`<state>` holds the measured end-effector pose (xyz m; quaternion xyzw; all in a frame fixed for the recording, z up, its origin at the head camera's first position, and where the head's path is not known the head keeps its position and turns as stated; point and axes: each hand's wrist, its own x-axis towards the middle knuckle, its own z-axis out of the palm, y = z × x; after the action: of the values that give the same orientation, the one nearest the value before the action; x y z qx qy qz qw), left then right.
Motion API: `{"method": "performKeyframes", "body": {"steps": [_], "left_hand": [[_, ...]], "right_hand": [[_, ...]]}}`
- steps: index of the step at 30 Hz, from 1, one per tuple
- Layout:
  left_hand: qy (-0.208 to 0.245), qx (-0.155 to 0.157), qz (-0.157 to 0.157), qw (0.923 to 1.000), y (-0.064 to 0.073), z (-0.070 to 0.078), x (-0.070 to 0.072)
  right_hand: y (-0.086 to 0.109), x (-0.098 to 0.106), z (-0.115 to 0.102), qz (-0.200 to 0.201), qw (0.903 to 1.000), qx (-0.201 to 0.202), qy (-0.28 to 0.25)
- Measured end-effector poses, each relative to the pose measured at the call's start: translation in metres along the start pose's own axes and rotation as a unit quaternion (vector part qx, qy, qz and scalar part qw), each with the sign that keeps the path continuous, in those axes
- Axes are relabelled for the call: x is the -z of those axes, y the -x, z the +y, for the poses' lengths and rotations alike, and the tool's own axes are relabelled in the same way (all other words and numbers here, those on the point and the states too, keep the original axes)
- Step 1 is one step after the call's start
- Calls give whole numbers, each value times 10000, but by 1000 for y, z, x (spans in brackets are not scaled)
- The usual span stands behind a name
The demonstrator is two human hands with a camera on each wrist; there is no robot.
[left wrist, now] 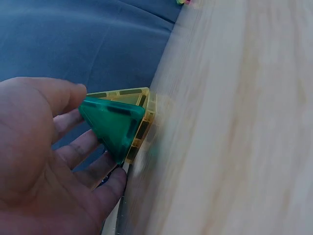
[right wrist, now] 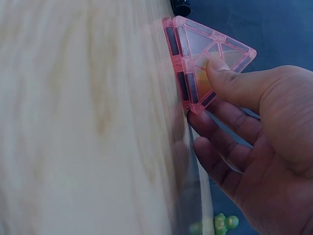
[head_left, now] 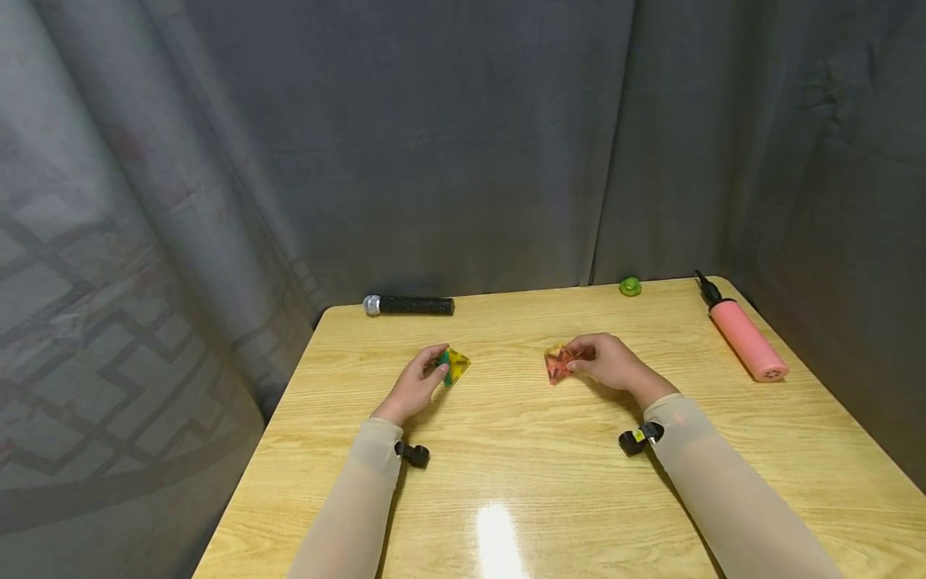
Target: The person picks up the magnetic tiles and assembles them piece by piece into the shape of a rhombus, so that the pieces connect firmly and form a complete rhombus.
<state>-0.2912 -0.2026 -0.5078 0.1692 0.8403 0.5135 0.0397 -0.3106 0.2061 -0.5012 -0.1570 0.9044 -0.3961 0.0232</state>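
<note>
My left hand [head_left: 415, 388] holds a small pyramid-like piece of translucent magnetic tiles, with a green triangle [left wrist: 115, 125] facing the left wrist camera and yellow tiles [head_left: 458, 366] behind it. The thumb sits at its top corner and the other fingers reach around behind. To the right, with a gap between, my right hand [head_left: 613, 363] pinches a second piece of magnetic tiles between thumb and fingers. Its pink-framed triangle [right wrist: 190, 39] stands tilted at the table surface, and an orange-yellow tile shows through from behind. The right hand's lower fingers hang loosely curled.
A black microphone [head_left: 415, 305] with a silver head lies at the table's back left. Along the back edge on the right sits a small green toy [head_left: 630, 286]. A pink balloon pump [head_left: 747, 342] lies near the right edge. Grey curtains [head_left: 434, 145] surround the wooden table [head_left: 579, 515].
</note>
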Motion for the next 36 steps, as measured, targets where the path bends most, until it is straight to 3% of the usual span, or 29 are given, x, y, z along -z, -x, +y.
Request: {"method": "performKeyframes", "body": {"steps": [17, 36], "left_hand": [[-64, -11, 215, 9997, 2, 0, -3], [-99, -102, 174, 9997, 4, 1, -8]], "right_hand": [[0, 3, -1, -60, 9999, -9, -129], [-1, -4, -2, -270, 9991, 81, -302]]}}
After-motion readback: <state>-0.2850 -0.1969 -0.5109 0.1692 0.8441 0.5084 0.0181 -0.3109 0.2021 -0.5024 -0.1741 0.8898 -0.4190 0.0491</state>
